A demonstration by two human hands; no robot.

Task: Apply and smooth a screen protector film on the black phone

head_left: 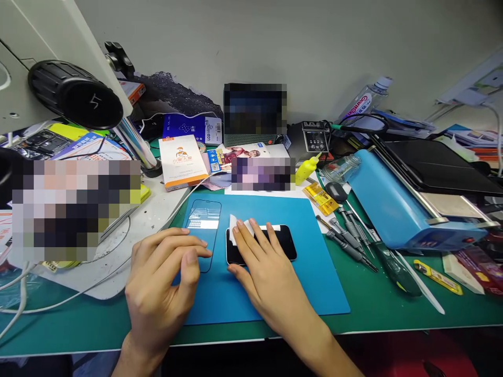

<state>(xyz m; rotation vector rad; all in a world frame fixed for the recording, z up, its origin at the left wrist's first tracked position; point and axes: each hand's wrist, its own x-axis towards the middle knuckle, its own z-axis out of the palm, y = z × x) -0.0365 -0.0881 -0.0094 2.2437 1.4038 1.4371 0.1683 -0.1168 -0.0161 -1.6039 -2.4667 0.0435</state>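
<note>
My right hand point(261, 262) lies with its fingers stretched out over a white wipe point(233, 230), pressing it flat against the dark screen of a phone point(288, 243). The phone rests sideways on a blue mat point(314, 272), partly covered by that hand. My left hand point(165, 272) hovers to the left with bent, separated fingers and nothing visible in them. Behind its fingertips a clear glass screen protector point(208, 209) with a black border lies on the mat, its lower left part hidden by the hand.
Several screwdrivers point(349, 243), a green-handled tool point(395, 267) and a yellow cutter point(438, 276) lie to the right, near a blue machine point(385, 204). A white box point(183, 159) and yellow bottle point(307, 168) stand behind the mat. A microscope stand point(135, 139) and white cable point(90, 290) occupy the left.
</note>
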